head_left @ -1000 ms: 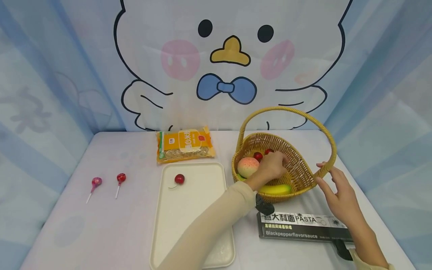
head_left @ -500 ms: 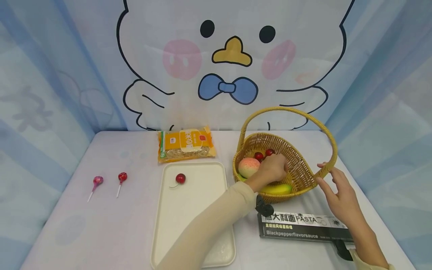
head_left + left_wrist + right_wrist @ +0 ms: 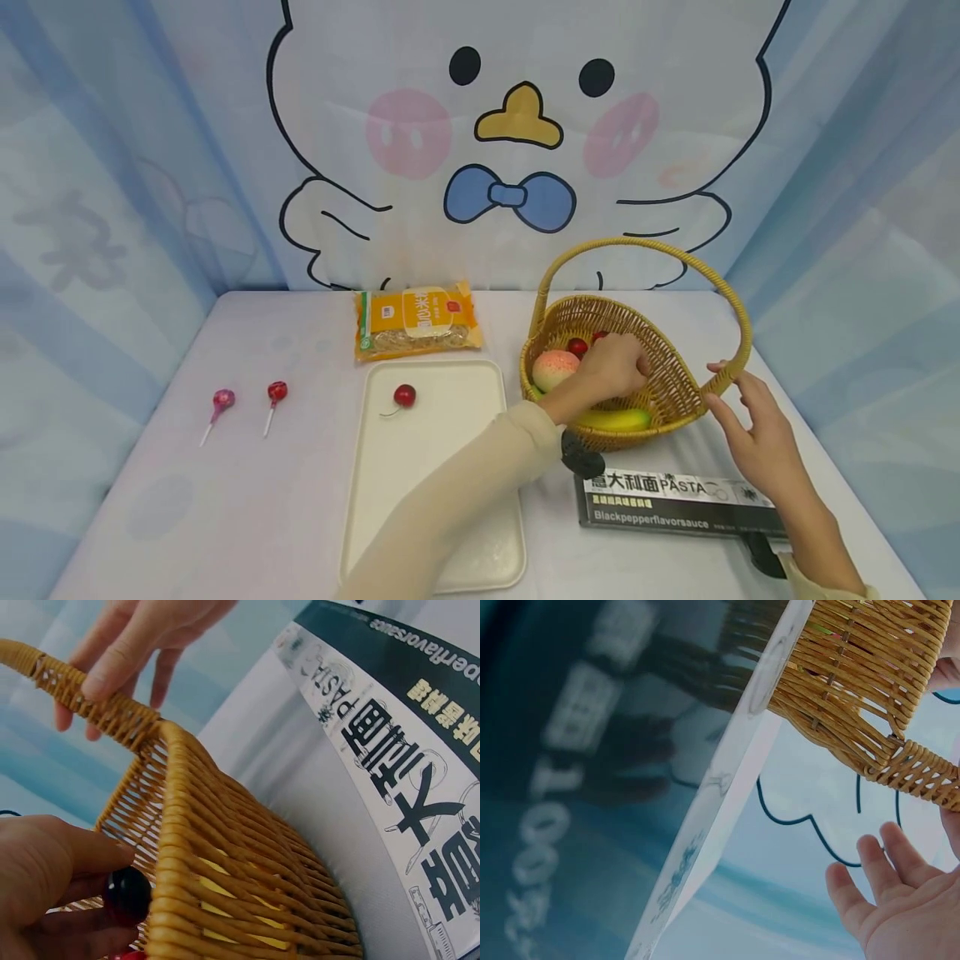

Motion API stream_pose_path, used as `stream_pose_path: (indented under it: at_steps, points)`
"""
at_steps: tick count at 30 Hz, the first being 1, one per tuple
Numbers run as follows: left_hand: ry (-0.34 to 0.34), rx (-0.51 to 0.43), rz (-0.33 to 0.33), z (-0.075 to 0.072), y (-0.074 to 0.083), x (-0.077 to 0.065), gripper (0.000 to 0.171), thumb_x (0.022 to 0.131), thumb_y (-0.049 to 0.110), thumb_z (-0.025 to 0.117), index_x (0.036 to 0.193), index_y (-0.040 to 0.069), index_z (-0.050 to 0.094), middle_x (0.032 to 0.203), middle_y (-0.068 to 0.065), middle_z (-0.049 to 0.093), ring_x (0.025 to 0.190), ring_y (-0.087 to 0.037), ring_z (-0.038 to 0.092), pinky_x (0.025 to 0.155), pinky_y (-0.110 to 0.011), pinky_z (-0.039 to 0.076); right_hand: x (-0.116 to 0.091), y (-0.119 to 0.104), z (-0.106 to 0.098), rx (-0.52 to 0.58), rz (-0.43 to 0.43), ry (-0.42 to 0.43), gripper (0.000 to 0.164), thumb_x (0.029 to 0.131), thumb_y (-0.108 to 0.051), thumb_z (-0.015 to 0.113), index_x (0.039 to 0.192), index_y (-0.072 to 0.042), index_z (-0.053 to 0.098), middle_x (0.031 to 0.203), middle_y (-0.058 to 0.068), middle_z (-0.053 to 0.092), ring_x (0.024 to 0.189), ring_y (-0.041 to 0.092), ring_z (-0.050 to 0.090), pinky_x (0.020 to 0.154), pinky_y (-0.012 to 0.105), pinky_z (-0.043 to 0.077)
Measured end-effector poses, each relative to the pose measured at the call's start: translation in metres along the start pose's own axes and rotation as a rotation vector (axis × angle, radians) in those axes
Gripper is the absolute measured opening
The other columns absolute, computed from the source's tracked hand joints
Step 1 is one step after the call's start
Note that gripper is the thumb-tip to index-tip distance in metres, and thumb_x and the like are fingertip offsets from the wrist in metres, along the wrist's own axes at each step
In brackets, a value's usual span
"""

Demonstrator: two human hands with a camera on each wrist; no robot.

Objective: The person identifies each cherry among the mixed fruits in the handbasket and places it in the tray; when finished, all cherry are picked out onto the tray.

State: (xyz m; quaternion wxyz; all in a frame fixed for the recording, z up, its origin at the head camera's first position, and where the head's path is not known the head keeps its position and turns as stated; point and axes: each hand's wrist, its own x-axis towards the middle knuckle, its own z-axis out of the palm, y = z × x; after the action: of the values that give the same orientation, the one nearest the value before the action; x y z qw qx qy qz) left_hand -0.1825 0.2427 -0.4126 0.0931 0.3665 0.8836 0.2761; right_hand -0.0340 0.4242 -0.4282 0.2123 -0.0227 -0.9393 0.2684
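Observation:
My left hand (image 3: 613,367) is inside the wicker basket (image 3: 678,392). Its fingers and thumb pinch a dark red cherry (image 3: 126,895), seen in the left wrist view. A peach (image 3: 555,369), a banana (image 3: 615,420) and more cherries (image 3: 577,347) lie in the basket around that hand. At the basket's right end, my right hand (image 3: 761,433) holds the foot of the arched handle (image 3: 112,712), thumb on one side and fingertips on the other. Its remaining fingers (image 3: 900,855) are spread apart from the wicker.
A cream tray (image 3: 420,475) with one stemmed cherry (image 3: 405,396) lies left of the basket. Behind it is an orange noodle packet (image 3: 418,321). Two lollipops (image 3: 223,400) lie far left. A black-and-white pasta box (image 3: 675,504) sits in front of the basket.
My left hand has shifted slightly within the basket and now covers more of one cherry there. The right hand stays at the handle. The head view has drifted slightly.

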Motion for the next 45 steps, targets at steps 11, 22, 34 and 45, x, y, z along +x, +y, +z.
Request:
stream_pose_path:
  at_steps: [11,22,34,45]
  points:
    - [0.037,-0.05,0.049,-0.03,-0.001,-0.013,0.011,0.101,0.029,0.075,0.102,0.026,0.085,0.096,0.015,0.08,0.071,0.004,0.062,0.062,-0.01,0.048,0.001,0.0,0.001,0.008,-0.017,0.004,0.046,0.11,-0.021,0.06,0.154,-0.013,0.052,0.155,0.025,0.051,0.153,0.036,0.041,0.12,0.017,0.031]
    - [0.094,-0.226,0.116,-0.046,-0.009,-0.034,0.011,0.099,0.029,0.078,0.103,0.022,0.085,0.097,0.013,0.08,0.075,0.008,0.061,0.064,-0.009,0.049,0.0,-0.001,0.001,0.002,-0.012,-0.007,0.046,0.11,-0.021,0.059,0.155,-0.012,0.051,0.156,0.026,0.05,0.153,0.042,0.04,0.122,0.019,0.031]
    - [0.264,-0.209,0.219,-0.068,-0.021,-0.07,0.012,0.098,0.031,0.079,0.104,0.021,0.084,0.094,0.011,0.076,0.079,0.0,0.058,0.068,-0.006,0.042,-0.002,-0.001,0.001,-0.004,-0.008,-0.001,0.047,0.111,-0.023,0.058,0.157,-0.013,0.05,0.157,0.027,0.049,0.159,0.031,0.036,0.12,0.012,0.023]
    - [0.334,-0.249,0.225,-0.081,-0.036,-0.099,0.011,0.096,0.025,0.081,0.104,0.017,0.083,0.103,0.005,0.078,0.092,-0.002,0.065,0.078,-0.005,0.05,-0.002,0.002,0.002,-0.006,-0.002,0.0,0.048,0.112,-0.023,0.057,0.158,-0.014,0.048,0.159,0.028,0.047,0.162,0.02,0.03,0.115,0.003,0.015]
